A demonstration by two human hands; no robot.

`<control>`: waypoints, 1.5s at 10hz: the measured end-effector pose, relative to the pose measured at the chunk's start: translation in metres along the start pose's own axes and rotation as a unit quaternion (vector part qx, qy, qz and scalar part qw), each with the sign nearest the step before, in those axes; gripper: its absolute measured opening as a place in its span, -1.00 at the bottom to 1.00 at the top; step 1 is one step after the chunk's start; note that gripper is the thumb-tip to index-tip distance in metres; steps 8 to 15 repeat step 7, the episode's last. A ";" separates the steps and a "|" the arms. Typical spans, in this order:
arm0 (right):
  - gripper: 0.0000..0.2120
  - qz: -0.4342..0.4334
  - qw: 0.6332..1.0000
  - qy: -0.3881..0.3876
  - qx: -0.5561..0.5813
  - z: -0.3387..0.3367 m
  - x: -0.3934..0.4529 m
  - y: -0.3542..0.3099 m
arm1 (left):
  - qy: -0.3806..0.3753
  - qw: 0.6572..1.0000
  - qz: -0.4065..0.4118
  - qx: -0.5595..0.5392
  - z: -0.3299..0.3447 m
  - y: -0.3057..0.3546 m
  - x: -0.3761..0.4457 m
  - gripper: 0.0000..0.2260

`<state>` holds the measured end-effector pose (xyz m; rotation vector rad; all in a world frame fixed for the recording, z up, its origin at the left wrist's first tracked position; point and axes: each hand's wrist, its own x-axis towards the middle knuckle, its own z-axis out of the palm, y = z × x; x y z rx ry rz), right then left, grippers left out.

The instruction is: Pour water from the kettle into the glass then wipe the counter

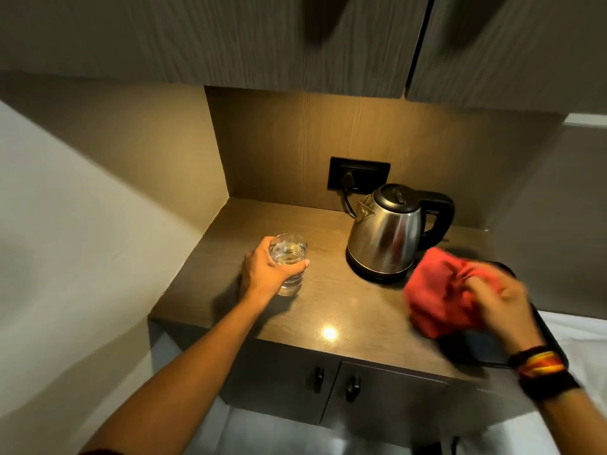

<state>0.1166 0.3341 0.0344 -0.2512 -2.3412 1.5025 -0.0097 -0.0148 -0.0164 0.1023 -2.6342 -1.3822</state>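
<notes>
A clear glass (289,262) with water in it stands on the brown wooden counter (345,310) at the left. My left hand (266,274) is wrapped around its side. The steel kettle (386,233) with a black handle and lid sits upright on its base at the back right of the counter. My right hand (502,303) is blurred and grips a bunched red cloth (437,290), held just above the counter in front of and to the right of the kettle.
A black tray (545,339) lies at the counter's right end, partly under my right hand. A black wall socket (358,175) with the kettle's plug is behind the kettle. Upper cabinets (295,44) hang overhead. Cupboard doors with black knobs (351,387) are below.
</notes>
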 end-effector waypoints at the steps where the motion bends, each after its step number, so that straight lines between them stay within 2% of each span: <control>1: -0.63 -0.030 0.992 0.096 -0.074 -0.040 0.021 -0.008 | 0.006 1.000 -0.008 0.001 0.007 -0.005 -0.001 -0.26; 2: -0.78 -0.061 0.977 0.071 -0.191 -0.044 0.018 0.004 | 0.005 1.000 -0.016 0.004 0.013 -0.009 -0.001 -0.28; 3: -0.73 -0.031 0.944 -0.054 -0.324 -0.036 0.008 0.048 | 0.008 1.000 -0.018 0.005 0.016 -0.014 -0.001 -0.27; 4: -0.40 0.035 0.919 -0.135 -0.368 -0.031 0.001 0.090 | 0.004 1.000 -0.020 0.003 0.017 -0.016 -0.003 -0.28; 5: -0.34 0.031 0.904 -0.157 -0.395 -0.024 0.005 0.082 | -0.010 1.000 -0.019 0.003 0.016 -0.018 -0.002 -0.27; 6: -0.29 -0.055 0.918 -0.155 -0.361 -0.007 0.013 0.047 | -0.032 0.999 -0.006 0.019 0.011 -0.018 -0.005 -0.14; 7: -0.34 -0.166 0.925 -0.110 -0.323 0.037 0.029 -0.002 | 0.003 0.996 0.063 0.065 0.015 -0.007 -0.005 0.02; 15: -0.34 -0.166 0.925 -0.110 -0.323 0.037 0.029 -0.002 | 0.003 0.996 0.063 0.065 0.015 -0.007 -0.005 0.02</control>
